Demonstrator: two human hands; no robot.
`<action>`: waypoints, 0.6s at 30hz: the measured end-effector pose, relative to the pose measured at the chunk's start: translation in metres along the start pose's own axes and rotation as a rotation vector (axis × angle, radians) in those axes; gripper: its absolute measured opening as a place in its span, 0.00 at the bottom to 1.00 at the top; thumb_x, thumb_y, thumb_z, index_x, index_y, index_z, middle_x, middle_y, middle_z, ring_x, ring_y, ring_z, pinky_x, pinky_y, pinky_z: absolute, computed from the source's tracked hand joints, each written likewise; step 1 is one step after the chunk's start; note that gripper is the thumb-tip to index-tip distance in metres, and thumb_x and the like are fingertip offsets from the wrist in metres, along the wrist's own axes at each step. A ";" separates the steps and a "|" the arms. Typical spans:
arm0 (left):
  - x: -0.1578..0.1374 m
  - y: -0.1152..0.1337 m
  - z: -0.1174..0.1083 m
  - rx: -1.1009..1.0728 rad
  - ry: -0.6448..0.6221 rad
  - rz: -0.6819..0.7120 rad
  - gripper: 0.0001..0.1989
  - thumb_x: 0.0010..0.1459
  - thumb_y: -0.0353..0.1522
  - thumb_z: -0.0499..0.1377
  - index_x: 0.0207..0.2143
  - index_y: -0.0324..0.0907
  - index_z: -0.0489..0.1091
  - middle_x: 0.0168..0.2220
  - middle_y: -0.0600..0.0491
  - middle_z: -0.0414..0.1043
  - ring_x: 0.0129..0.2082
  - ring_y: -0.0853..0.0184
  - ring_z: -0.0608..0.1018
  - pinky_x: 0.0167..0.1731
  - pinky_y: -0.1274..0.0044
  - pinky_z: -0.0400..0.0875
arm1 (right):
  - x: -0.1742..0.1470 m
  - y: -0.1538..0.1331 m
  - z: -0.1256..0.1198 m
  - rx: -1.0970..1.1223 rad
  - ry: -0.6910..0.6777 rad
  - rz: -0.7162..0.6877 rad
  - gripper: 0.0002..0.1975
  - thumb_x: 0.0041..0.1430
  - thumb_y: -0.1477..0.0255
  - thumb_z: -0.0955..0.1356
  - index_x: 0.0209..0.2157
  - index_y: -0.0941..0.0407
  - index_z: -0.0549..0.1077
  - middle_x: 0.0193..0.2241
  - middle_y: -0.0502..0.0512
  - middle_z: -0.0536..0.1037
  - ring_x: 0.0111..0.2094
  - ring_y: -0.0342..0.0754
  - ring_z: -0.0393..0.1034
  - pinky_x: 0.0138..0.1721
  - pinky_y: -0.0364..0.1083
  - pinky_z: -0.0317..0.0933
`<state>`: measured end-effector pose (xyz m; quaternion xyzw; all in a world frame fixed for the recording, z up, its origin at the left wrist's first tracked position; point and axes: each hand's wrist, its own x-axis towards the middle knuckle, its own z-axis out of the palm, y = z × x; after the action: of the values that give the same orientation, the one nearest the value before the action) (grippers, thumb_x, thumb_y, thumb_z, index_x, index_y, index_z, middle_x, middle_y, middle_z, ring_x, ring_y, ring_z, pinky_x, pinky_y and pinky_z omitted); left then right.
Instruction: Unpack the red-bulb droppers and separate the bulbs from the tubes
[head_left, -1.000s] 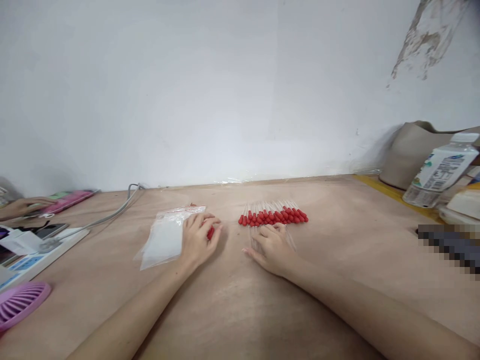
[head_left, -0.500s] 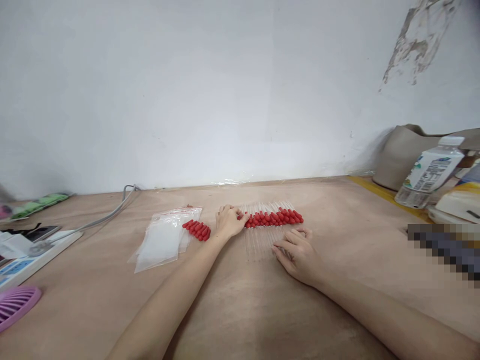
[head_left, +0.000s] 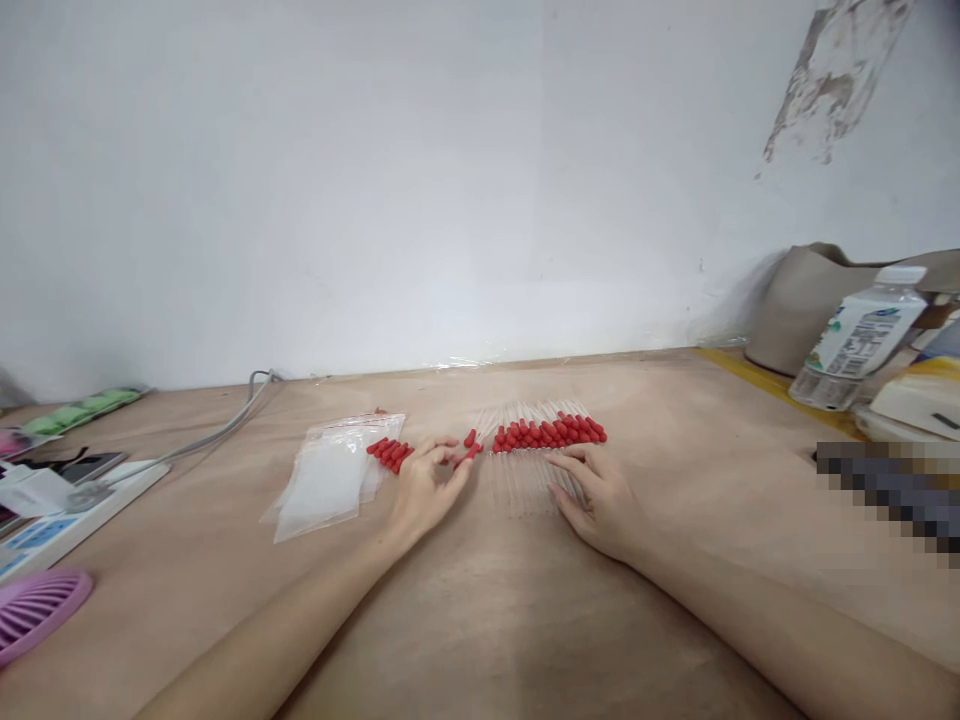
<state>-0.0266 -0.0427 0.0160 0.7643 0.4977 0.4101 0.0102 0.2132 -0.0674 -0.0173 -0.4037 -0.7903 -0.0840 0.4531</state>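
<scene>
My left hand (head_left: 429, 488) is curled, its thumb and finger closed at the red bulb end of a dropper (head_left: 469, 456). Just beyond the fingertips is another red-bulbed dropper (head_left: 470, 438). To the right lies a long row of glass droppers with red rubber bulbs (head_left: 551, 433), pale tips pointing at the wall and clear tubes toward me. My right hand (head_left: 604, 505) rests at the right side of those clear tubes (head_left: 517, 485), thumb and fingers apart. A small group of red bulbs (head_left: 386, 453) is partly covered by my left hand.
Clear zip bags (head_left: 322, 490) lie in a stack on the left. Farther left are a power strip (head_left: 97, 500) with a grey cable (head_left: 232, 420) and a purple fan (head_left: 45, 610). On the right stand a bottle (head_left: 859, 340) and a grey bin (head_left: 780, 310). A wall closes off the back.
My left hand has moved left and toward me from the row's left end, and two red bulbs now lie apart from the row. My right hand's fingers have spread a little.
</scene>
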 end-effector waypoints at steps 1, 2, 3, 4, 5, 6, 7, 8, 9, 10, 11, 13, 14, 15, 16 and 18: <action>-0.009 0.000 -0.005 -0.021 -0.016 0.049 0.06 0.52 0.33 0.56 0.24 0.41 0.69 0.37 0.51 0.71 0.37 0.66 0.74 0.38 0.73 0.69 | 0.000 0.000 0.000 0.013 0.005 -0.006 0.16 0.55 0.72 0.62 0.47 0.58 0.65 0.39 0.60 0.67 0.42 0.50 0.62 0.42 0.50 0.58; -0.018 0.000 -0.008 -0.037 -0.031 0.087 0.06 0.52 0.33 0.55 0.25 0.41 0.69 0.36 0.51 0.72 0.36 0.66 0.75 0.37 0.74 0.70 | 0.001 -0.001 0.000 0.021 0.004 -0.015 0.18 0.55 0.72 0.62 0.48 0.58 0.63 0.41 0.61 0.66 0.44 0.51 0.61 0.43 0.50 0.59; -0.024 0.000 -0.010 -0.046 -0.040 0.112 0.06 0.53 0.32 0.55 0.26 0.41 0.69 0.36 0.51 0.72 0.35 0.67 0.75 0.36 0.75 0.70 | 0.000 -0.001 0.000 0.027 -0.003 -0.029 0.19 0.55 0.72 0.61 0.49 0.58 0.62 0.42 0.61 0.66 0.45 0.51 0.61 0.44 0.51 0.59; -0.029 -0.001 -0.010 -0.049 -0.045 0.124 0.05 0.53 0.32 0.55 0.27 0.41 0.69 0.35 0.52 0.72 0.34 0.67 0.75 0.34 0.76 0.71 | 0.000 -0.002 0.001 0.032 -0.018 -0.046 0.19 0.55 0.72 0.61 0.49 0.57 0.62 0.43 0.61 0.66 0.45 0.51 0.61 0.44 0.51 0.60; -0.032 -0.002 -0.010 -0.048 -0.044 0.127 0.05 0.53 0.31 0.55 0.27 0.41 0.69 0.35 0.52 0.72 0.33 0.68 0.75 0.32 0.76 0.71 | 0.000 -0.003 0.001 0.036 -0.037 -0.066 0.18 0.55 0.72 0.61 0.49 0.57 0.62 0.43 0.61 0.66 0.45 0.51 0.62 0.44 0.51 0.60; -0.033 -0.003 -0.009 -0.046 -0.036 0.126 0.05 0.53 0.31 0.55 0.27 0.41 0.69 0.34 0.52 0.72 0.32 0.68 0.76 0.31 0.77 0.72 | -0.001 -0.004 0.001 0.040 -0.058 -0.082 0.17 0.55 0.72 0.62 0.48 0.57 0.63 0.43 0.61 0.66 0.44 0.51 0.62 0.43 0.51 0.61; -0.034 -0.003 -0.008 -0.044 -0.025 0.128 0.05 0.53 0.31 0.55 0.27 0.41 0.69 0.34 0.51 0.72 0.32 0.68 0.76 0.31 0.77 0.72 | -0.001 -0.004 0.000 0.042 -0.076 -0.094 0.17 0.55 0.72 0.62 0.48 0.56 0.63 0.43 0.61 0.67 0.44 0.51 0.63 0.43 0.51 0.61; -0.033 -0.003 -0.007 -0.043 -0.012 0.134 0.05 0.53 0.31 0.54 0.27 0.41 0.69 0.34 0.51 0.72 0.32 0.68 0.76 0.31 0.77 0.72 | -0.002 -0.005 0.000 0.040 -0.084 -0.098 0.18 0.55 0.72 0.62 0.48 0.56 0.63 0.43 0.61 0.67 0.44 0.51 0.63 0.43 0.51 0.61; -0.033 -0.002 -0.007 -0.044 -0.001 0.146 0.05 0.53 0.31 0.54 0.27 0.41 0.69 0.34 0.51 0.72 0.32 0.68 0.76 0.32 0.76 0.72 | -0.002 -0.006 0.000 0.036 -0.086 -0.098 0.19 0.55 0.72 0.62 0.49 0.56 0.62 0.43 0.61 0.66 0.45 0.52 0.62 0.44 0.52 0.60; -0.032 -0.001 -0.007 -0.048 0.008 0.166 0.05 0.54 0.31 0.54 0.28 0.41 0.69 0.34 0.51 0.72 0.33 0.68 0.76 0.33 0.76 0.73 | -0.001 -0.007 0.000 0.031 -0.082 -0.096 0.20 0.54 0.71 0.62 0.50 0.57 0.61 0.45 0.62 0.66 0.46 0.52 0.62 0.45 0.52 0.59; -0.032 0.000 -0.007 -0.052 0.013 0.194 0.05 0.54 0.31 0.54 0.29 0.41 0.69 0.35 0.50 0.72 0.33 0.68 0.76 0.33 0.76 0.72 | -0.001 -0.007 0.000 0.024 -0.075 -0.092 0.21 0.54 0.70 0.63 0.51 0.57 0.60 0.46 0.63 0.65 0.47 0.53 0.61 0.46 0.52 0.58; -0.032 0.003 -0.006 -0.059 0.019 0.256 0.05 0.55 0.31 0.53 0.30 0.41 0.69 0.36 0.50 0.72 0.35 0.67 0.76 0.35 0.76 0.72 | 0.000 -0.008 0.000 0.015 -0.059 -0.081 0.21 0.54 0.69 0.63 0.50 0.58 0.61 0.45 0.63 0.65 0.47 0.53 0.60 0.46 0.52 0.57; -0.033 0.005 -0.006 -0.061 0.022 0.282 0.05 0.55 0.31 0.53 0.31 0.41 0.69 0.36 0.49 0.72 0.35 0.67 0.76 0.35 0.76 0.72 | 0.001 -0.009 0.001 0.014 -0.058 -0.071 0.18 0.54 0.69 0.63 0.47 0.58 0.63 0.44 0.62 0.67 0.46 0.52 0.61 0.45 0.51 0.58; -0.034 0.006 -0.005 -0.060 0.024 0.305 0.06 0.55 0.31 0.53 0.31 0.41 0.69 0.36 0.49 0.72 0.36 0.67 0.75 0.36 0.76 0.72 | 0.002 -0.010 0.001 0.014 -0.064 -0.058 0.15 0.53 0.68 0.64 0.44 0.57 0.65 0.41 0.60 0.69 0.43 0.52 0.63 0.43 0.51 0.58; -0.035 0.007 -0.004 -0.057 0.024 0.323 0.06 0.55 0.31 0.53 0.32 0.42 0.69 0.36 0.49 0.72 0.37 0.67 0.75 0.36 0.76 0.72 | 0.002 -0.011 0.001 0.011 -0.065 -0.036 0.13 0.53 0.67 0.64 0.40 0.57 0.66 0.37 0.59 0.70 0.40 0.51 0.64 0.40 0.50 0.58; -0.037 0.008 -0.001 -0.041 0.016 0.366 0.05 0.55 0.31 0.53 0.33 0.42 0.68 0.36 0.50 0.72 0.36 0.68 0.76 0.37 0.77 0.73 | 0.003 -0.014 0.001 -0.009 -0.033 0.009 0.14 0.51 0.63 0.66 0.37 0.57 0.67 0.33 0.57 0.70 0.36 0.50 0.64 0.37 0.48 0.57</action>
<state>-0.0276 -0.0755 -0.0022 0.8383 0.3418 0.4213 -0.0530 0.2019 -0.0744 -0.0119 -0.4106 -0.7956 -0.0790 0.4384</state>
